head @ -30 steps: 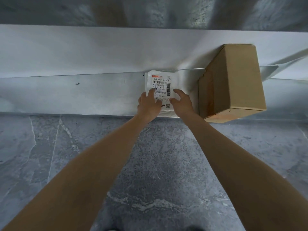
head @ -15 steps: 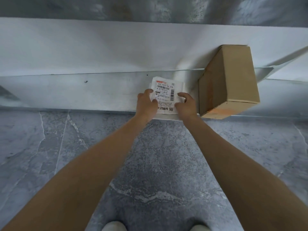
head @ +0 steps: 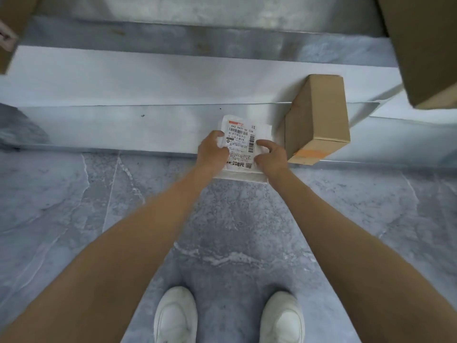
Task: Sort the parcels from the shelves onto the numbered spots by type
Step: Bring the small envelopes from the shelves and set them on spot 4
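Both hands have drawn the parcel [head: 243, 144] back toward the shelf's front edge, and it now hangs partly over that edge above the floor [head: 74, 206]; the view has pulled back too, so white shoes [head: 176, 315] show at the bottom. Left hand [head: 213, 151] clamps the parcel's left side, fingers curled over the top, a closed grip on the white bag. Right hand [head: 270, 158] pinches the right side, thumb stretched across the printed label, also closed on the bag. Label faces up, barcode and digits readable.

Just right of the parcel stands a brown box [head: 319, 117] on the same shelf [head: 111, 127], tilted, one corner poking past the edge, an orange smear on its near face. Whether the right hand touches the box, hard to tell; they sit very close.

Up top, two more cardboard boxes creep into view: one at the left corner [head: 10, 28], a big one at the right corner [head: 425, 45], both on a higher level. Grey marbled floor below, both forearms stretched forward.
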